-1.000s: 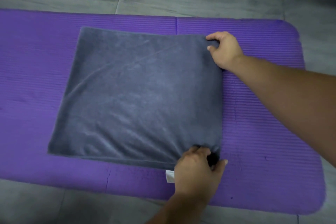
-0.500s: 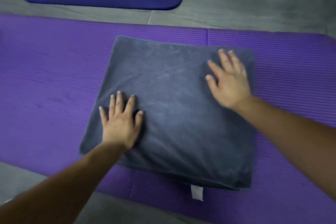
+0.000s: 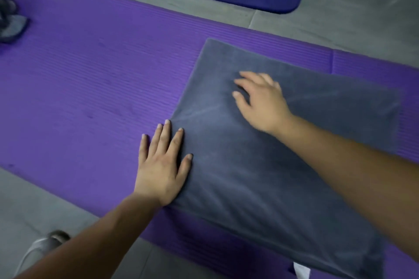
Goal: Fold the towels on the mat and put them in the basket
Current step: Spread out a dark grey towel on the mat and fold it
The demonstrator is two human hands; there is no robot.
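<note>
Straddling the towel (image 3: 260, 176) edge, left fingers (image 3: 166, 140) lie flat.

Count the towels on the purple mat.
1 for sure: the folded grey towel, right of centre on the purple mat. A blurred grey bundle at its far left edge may be a second.

Bare mat (image 3: 90, 97) lies open left of the towel (image 3: 272, 176); a grey bundle (image 3: 11, 22) sits at its far-left edge.
</note>
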